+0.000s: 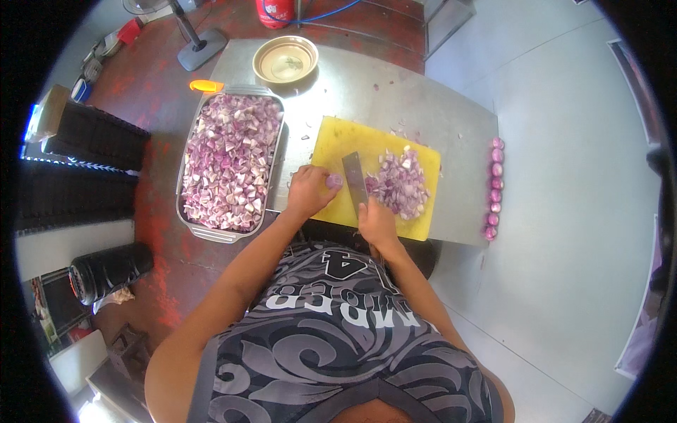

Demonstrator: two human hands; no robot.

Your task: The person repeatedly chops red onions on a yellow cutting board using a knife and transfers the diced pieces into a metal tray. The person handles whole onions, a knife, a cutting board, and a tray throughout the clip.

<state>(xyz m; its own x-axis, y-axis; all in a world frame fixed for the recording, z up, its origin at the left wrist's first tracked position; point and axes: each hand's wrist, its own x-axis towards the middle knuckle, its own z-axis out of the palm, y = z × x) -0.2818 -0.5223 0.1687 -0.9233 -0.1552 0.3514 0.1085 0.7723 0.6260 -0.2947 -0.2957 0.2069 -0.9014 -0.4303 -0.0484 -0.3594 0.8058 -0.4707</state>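
On the yellow cutting board [338, 140], my left hand [307, 191] holds a peeled piece of red onion [334, 181] between thumb and fingers, near the board's left edge. My right hand [377, 224] is closed around the handle of a cleaver-like knife [354, 177], its broad blade lying over the board just right of the onion piece. Chopped red onion [404, 185] is heaped on the board's right half, beyond the blade. To the left, a large metal tray [195, 230] is filled with chopped onion [230, 158].
A round bowl [285, 59] stands at the metal table's [365, 84] far side. An orange-yellow handle [206, 86] rests at the tray's far corner. Several whole red onions [496, 182] line the table's right edge by the wall. A fan base [202, 50] stands beyond.
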